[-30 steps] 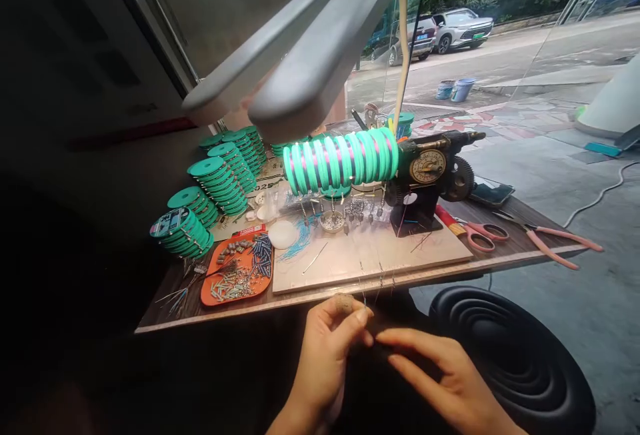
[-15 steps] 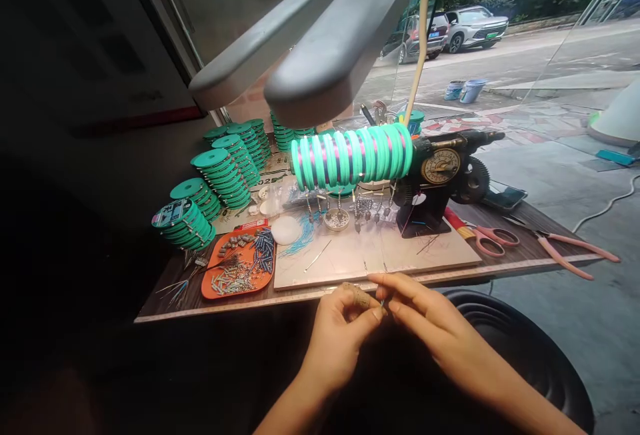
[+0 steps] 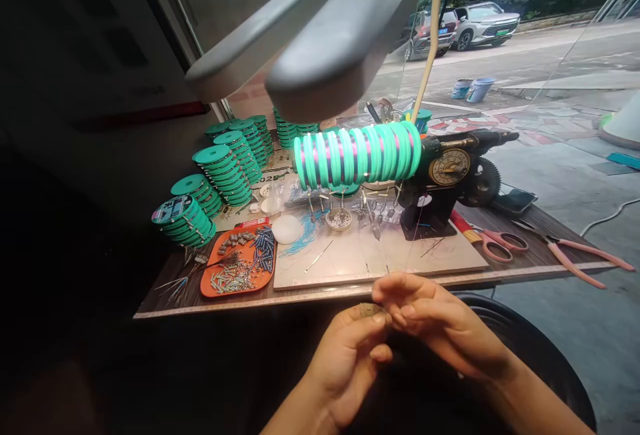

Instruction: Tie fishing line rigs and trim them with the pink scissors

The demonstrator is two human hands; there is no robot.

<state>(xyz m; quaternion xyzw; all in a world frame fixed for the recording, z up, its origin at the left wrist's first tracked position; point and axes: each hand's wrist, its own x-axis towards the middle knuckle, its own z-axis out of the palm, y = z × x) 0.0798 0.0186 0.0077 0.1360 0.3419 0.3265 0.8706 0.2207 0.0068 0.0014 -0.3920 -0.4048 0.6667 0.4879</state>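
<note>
The left hand (image 3: 345,352) and right hand (image 3: 450,328) had drawn together beside the worktop (image 3: 535,258), fingertips meeting; anything pinched was indiscernible.

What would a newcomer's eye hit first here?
The bright row of green spools, mounted sideways on the black machine above the pale board. Next, the orange tray of small parts at the table's left end. Then the left hand and right hand, fingertips close together just off the table's front edge.
</note>
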